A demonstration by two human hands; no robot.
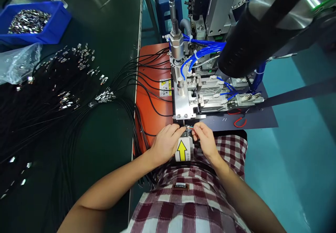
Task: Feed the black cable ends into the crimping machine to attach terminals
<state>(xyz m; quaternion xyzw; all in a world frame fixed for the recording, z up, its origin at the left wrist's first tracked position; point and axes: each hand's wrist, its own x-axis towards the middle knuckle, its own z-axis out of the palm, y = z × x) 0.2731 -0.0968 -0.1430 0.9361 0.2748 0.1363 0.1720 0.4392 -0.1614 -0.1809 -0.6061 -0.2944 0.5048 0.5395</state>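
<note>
My left hand [166, 142] is closed at the front edge of the machine [185, 103], with its thumb and fingers pressed around the end of a black cable [149, 134] that runs in from the left. My right hand [205, 138] pinches the thin coloured wires [190, 127] that come out of that end, red and blue among them. Both sets of fingertips nearly meet over a small dark slot of the machine. Just below lies a plate with a yellow arrow [182, 151]. The fingers partly hide the cable's tip.
More black cables cross the orange board [154, 112] toward the machine. A bundle of cables with metal connectors [105, 96] lies on the dark table [110, 163]. A blue bin [56, 23] holds metal parts. Red-handled scissors [240, 121] rest at right. A black cylinder [244, 44] hangs overhead.
</note>
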